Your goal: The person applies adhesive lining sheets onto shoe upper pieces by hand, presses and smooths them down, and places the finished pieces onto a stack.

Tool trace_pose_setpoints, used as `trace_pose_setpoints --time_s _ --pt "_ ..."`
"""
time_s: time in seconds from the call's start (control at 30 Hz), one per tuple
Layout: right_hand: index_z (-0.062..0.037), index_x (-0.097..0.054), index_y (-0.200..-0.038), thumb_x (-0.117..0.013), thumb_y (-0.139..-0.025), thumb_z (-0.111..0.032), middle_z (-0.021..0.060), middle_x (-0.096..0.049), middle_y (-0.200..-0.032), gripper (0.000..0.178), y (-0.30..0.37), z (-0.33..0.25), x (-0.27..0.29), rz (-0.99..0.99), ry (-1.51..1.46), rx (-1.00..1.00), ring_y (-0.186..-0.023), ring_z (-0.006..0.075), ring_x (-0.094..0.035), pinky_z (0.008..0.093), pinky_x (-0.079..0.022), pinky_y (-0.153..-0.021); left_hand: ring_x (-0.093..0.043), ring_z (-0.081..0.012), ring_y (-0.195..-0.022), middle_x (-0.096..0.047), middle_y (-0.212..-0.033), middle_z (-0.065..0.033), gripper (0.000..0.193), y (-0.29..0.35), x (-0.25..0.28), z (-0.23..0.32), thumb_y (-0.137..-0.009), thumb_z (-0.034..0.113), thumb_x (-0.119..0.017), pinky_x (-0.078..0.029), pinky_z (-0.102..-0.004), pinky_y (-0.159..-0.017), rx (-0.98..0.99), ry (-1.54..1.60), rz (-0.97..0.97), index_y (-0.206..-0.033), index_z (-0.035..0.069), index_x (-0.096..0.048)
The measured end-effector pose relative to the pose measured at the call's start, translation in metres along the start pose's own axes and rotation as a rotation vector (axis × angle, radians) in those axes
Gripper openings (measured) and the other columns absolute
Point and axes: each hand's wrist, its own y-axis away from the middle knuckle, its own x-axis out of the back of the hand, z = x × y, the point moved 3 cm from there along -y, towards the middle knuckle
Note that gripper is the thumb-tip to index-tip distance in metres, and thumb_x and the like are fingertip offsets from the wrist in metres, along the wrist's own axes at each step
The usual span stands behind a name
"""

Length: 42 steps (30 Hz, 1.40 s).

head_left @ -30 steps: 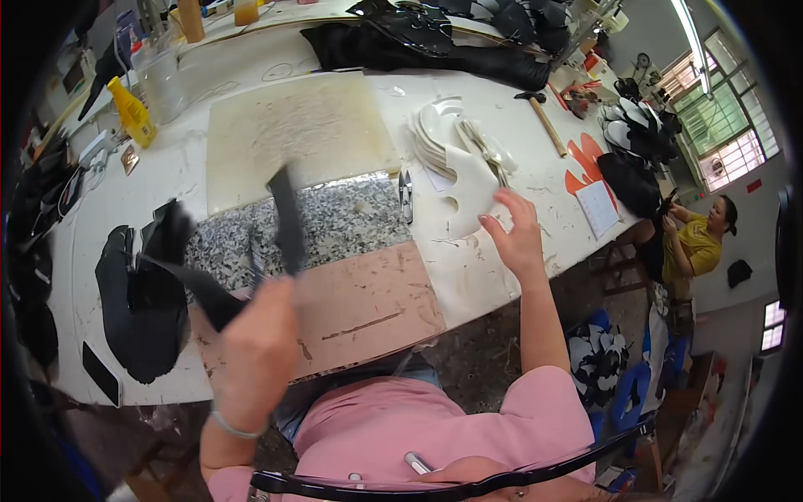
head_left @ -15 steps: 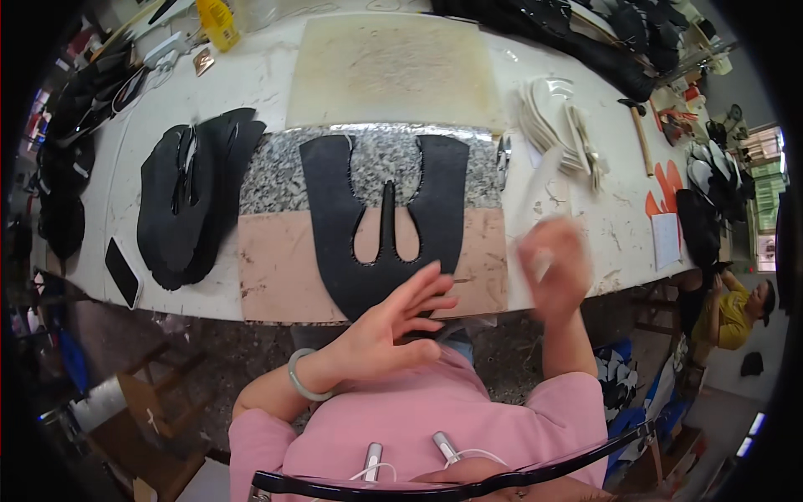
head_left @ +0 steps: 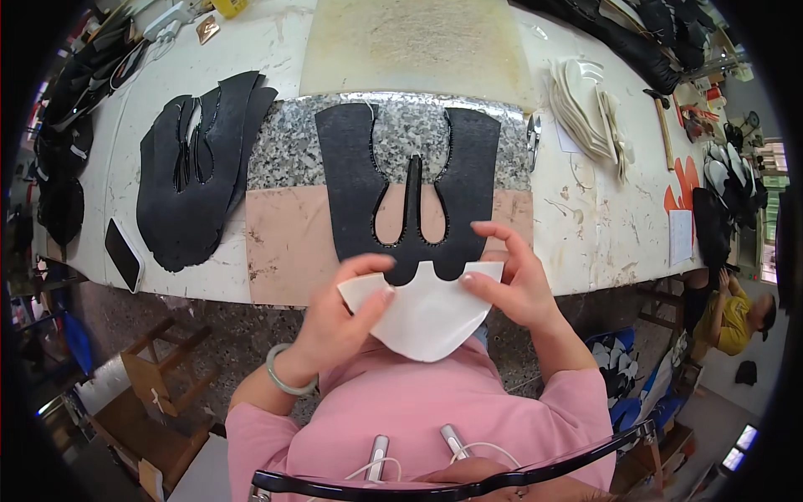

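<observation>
A white, thin, shield-shaped piece [head_left: 428, 318] with a notched upper edge is held over the table's front edge. My left hand [head_left: 339, 311] pinches its left corner between thumb and fingers. On its right corner my right hand [head_left: 520, 286] is closed, thumb on top. Just beyond lies a black shoe upper piece [head_left: 355, 180] with two rounded cut-outs and a narrow tongue between them. The white piece and my fingers cover its near end. This upper rests flat across a speckled stone slab [head_left: 288, 142] and a pinkish-tan board [head_left: 288, 243].
Stacked black upper pieces [head_left: 180, 226] and a phone [head_left: 124, 255] are at the left. Stacked off-white pieces [head_left: 577, 109], a hammer [head_left: 664, 130] and orange-red pieces [head_left: 687, 180] lie right. A pale cutting board [head_left: 410, 50] sits behind the slab. Another person [head_left: 740, 318] is far right.
My right hand has come in from the right, and my left hand has moved left. Both now hold the white piece before me. The view has shifted slightly.
</observation>
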Motion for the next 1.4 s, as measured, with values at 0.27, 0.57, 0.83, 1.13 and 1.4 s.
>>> trace_pose_setpoints --time_s 0.27,0.57,0.83,1.13,1.4 --pt "-0.0017 -0.034 -0.14 -0.076 -0.084 -0.013 0.005 -0.065 -0.078 0.071 -0.021 0.003 0.0 0.153 0.207 0.039 -0.066 0.0088 -0.059 0.0236 -0.045 -0.057 -0.062 -0.0061 -0.065 -0.068 -0.081 -0.006 0.061 -0.024 0.029 -0.004 -0.089 0.003 -0.067 -0.046 -0.0189 -0.051 0.009 -0.355 0.202 -0.141 0.002 -0.036" --pt "-0.0036 -0.039 -0.138 -0.08 -0.078 -0.02 0.0036 -0.061 -0.069 0.075 -0.03 -0.003 0.003 0.21 0.46 0.027 -0.057 0.0112 -0.053 0.0256 -0.043 -0.054 -0.058 -0.0023 -0.06 -0.069 -0.074 -0.0049 0.061 -0.032 0.032 -0.01 -0.083 0.005 -0.075 -0.041 -0.0169 -0.049 -0.114 -0.517 0.25 -0.135 0.002 -0.041" --pt "-0.0039 -0.039 -0.138 -0.08 -0.079 -0.021 0.0051 -0.059 -0.067 0.074 -0.032 -0.007 0.001 0.214 0.522 0.038 -0.057 0.0147 -0.055 0.0283 -0.044 -0.053 -0.044 -0.0013 -0.05 -0.051 -0.058 0.0025 0.059 -0.035 0.028 -0.002 -0.081 0.007 -0.078 -0.033 -0.0197 -0.044 -0.184 -0.57 0.291 -0.13 0.003 -0.047" --pt "-0.0046 -0.046 -0.133 -0.081 -0.073 -0.026 0.0115 -0.062 -0.093 0.073 -0.026 -0.011 -0.001 0.291 0.948 0.12 -0.083 0.025 -0.06 0.0356 -0.048 -0.068 -0.058 -0.0184 -0.075 -0.058 -0.082 -0.0092 0.046 -0.031 0.021 0.012 -0.08 0.014 -0.077 -0.045 -0.0345 -0.064 -0.344 -0.937 0.294 -0.121 0.005 -0.058" --pt "-0.0051 -0.048 -0.136 -0.069 -0.074 -0.045 0.0138 -0.038 -0.15 0.076 0.012 0.019 -0.051 -0.245 1.305 0.557 -0.142 0.0288 -0.032 0.0508 -0.024 -0.112 -0.027 -0.0338 -0.145 -0.045 -0.148 -0.0055 0.043 -0.008 0.004 -0.016 -0.089 0.026 -0.064 0.002 -0.0675 -0.11 -0.532 -1.328 -0.055 -0.131 0.017 -0.061"
